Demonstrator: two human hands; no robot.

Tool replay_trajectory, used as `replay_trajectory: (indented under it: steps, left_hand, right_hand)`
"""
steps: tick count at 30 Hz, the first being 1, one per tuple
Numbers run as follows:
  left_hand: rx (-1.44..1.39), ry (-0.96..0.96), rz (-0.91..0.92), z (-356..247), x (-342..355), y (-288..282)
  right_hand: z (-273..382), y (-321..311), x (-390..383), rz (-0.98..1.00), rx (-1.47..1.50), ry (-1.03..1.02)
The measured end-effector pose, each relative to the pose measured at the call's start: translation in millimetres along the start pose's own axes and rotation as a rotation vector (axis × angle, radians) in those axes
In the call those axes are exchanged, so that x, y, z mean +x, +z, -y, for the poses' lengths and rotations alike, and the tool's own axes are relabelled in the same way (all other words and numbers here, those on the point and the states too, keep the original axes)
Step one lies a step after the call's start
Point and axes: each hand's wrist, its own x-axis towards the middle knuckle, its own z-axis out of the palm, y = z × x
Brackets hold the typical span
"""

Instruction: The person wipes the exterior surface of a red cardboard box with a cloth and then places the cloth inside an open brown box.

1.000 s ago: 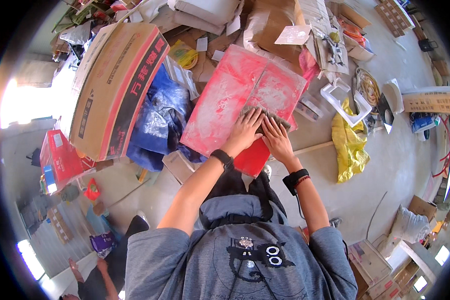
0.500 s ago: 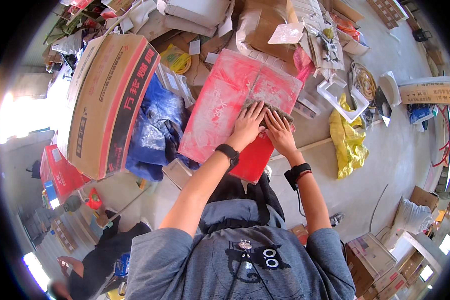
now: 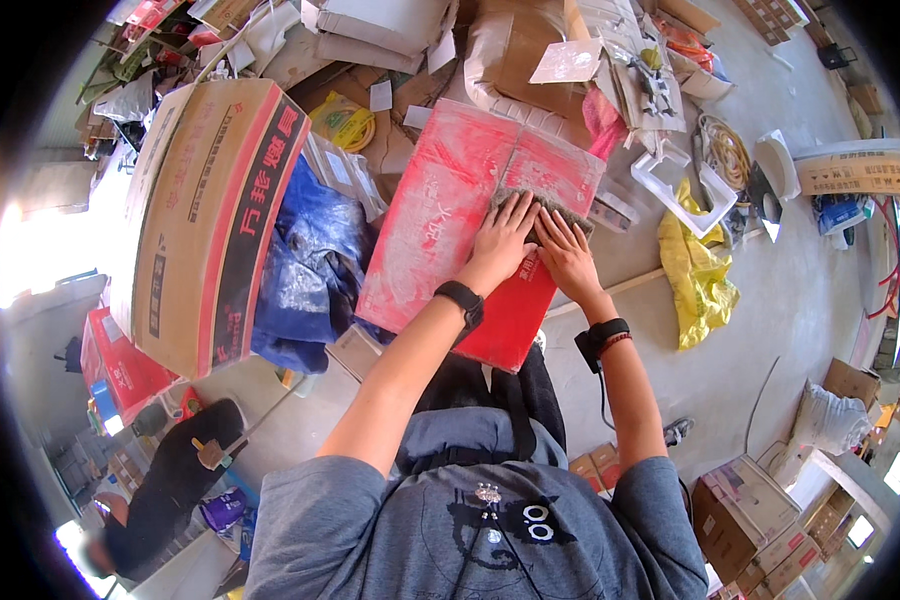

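We stood on a bare grey concrete floor [image 3: 770, 340] strewn with clutter. A large brown carton [image 3: 205, 220] lay at our left beside blue plastic sheeting [image 3: 310, 270], a yellow bag [image 3: 700, 270] at our right, stacked cartons [image 3: 760, 520] behind. Hard daylight glared in from the left edge.

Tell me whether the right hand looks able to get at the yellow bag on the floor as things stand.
Probably yes. The right hand lies flat on the grey cloth atop the red box, holding nothing, and the yellow bag lies uncovered just to its right, with bare floor between.
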Motion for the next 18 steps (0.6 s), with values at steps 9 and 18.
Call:
replay_trajectory:
  steps: [9, 18]
  left_hand:
    - [0.056, -0.045, -0.009, -2, 36, -5]
    - [0.063, -0.141, -0.001, -7, 67, -14]
  right_hand:
    - [-29, -4, 24, -0.079, -0.029, -0.022]
    - [-62, -19, 54, -0.069, 0.003, -0.118]
